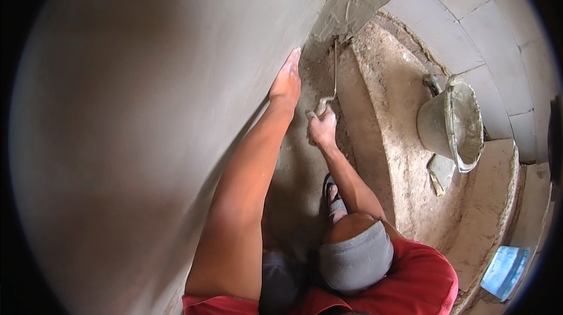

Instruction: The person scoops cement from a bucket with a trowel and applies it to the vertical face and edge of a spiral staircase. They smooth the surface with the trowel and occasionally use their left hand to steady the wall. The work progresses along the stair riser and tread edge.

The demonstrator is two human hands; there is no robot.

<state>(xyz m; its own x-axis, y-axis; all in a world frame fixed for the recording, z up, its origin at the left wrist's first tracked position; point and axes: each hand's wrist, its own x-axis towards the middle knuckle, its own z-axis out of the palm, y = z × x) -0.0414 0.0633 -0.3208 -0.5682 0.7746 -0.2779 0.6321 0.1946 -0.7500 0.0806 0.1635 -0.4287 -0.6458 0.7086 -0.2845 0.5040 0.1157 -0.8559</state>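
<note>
My left arm reaches forward along a smooth, grey plastered wall [158,109]. My left hand [286,80] rests against its surface, fingers stretched out, with nothing seen in it. To its right and a little nearer, my right hand [322,127] is closed around the handle of a plastering trowel [325,102]. The trowel's thin blade shows edge-on, pointing ahead toward the foot of the wall. Beyond both hands lies a patch of rougher, wet-looking plaster [358,1] at the far corner.
On the right, a mortar-smeared bucket [433,120] stands on a dusty, step-like ledge [404,133]. Beside it lies a flat, mortar-covered piece [441,171]. Pale block walling [492,39] rises behind. A blue object [504,272] sits at lower right. My sandalled foot [335,197] is below my right forearm.
</note>
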